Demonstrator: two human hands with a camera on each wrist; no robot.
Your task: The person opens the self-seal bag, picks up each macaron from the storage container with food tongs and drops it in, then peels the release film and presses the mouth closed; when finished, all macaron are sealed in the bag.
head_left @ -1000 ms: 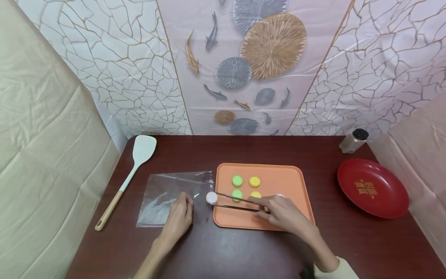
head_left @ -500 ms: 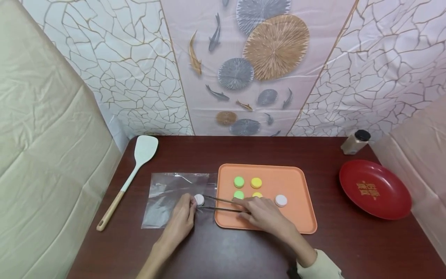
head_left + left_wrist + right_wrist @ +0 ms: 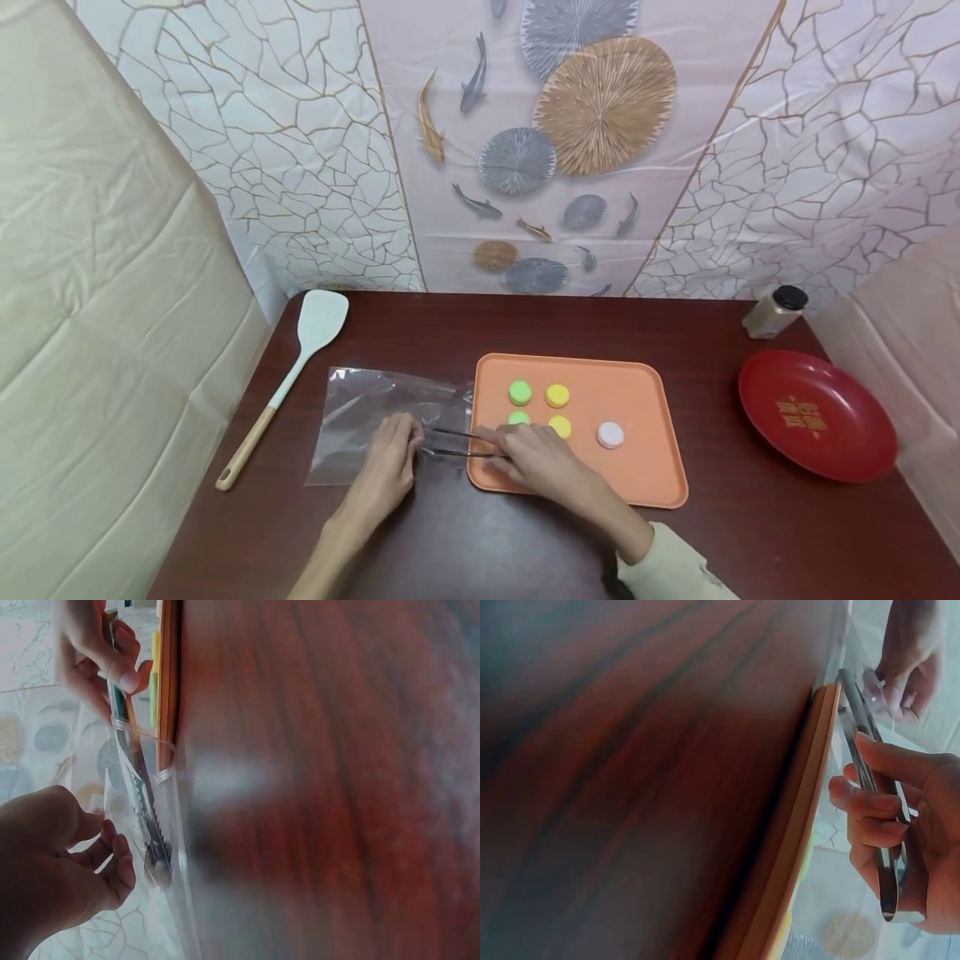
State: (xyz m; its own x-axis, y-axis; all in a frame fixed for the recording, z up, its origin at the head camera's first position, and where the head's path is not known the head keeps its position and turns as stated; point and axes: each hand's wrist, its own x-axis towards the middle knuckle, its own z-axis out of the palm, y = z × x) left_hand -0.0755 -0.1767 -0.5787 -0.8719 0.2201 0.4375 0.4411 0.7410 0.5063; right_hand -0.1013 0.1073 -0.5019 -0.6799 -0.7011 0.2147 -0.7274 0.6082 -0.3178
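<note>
My left hand (image 3: 386, 462) pinches the mouth edge of a clear plastic bag (image 3: 341, 446) lying left of the tray. Metal tongs (image 3: 461, 454) are gripped in my right hand (image 3: 543, 462), their arms reaching leftward into the bag. In the left wrist view, the tongs (image 3: 140, 769) have serrated inner edges, and a small rounded macaron (image 3: 159, 871) shows at their tips through the film. The left hand hides those tips from the head view. On the orange tray (image 3: 637, 392) lie green macarons (image 3: 520, 392), yellow macarons (image 3: 557, 395) and one pale pink macaron (image 3: 610, 434).
A white spatula with a wooden handle (image 3: 251, 442) lies along the table's left side. To the right, a red plate (image 3: 817, 417) sits in front of a black-lidded jar (image 3: 774, 312). Patterned cloth (image 3: 517, 275) stands behind the dark wooden table (image 3: 480, 542).
My right hand has moved left with the tongs, carrying a pale macaron off the tray's left edge and into the bag. The left hand stays at the bag's mouth.
</note>
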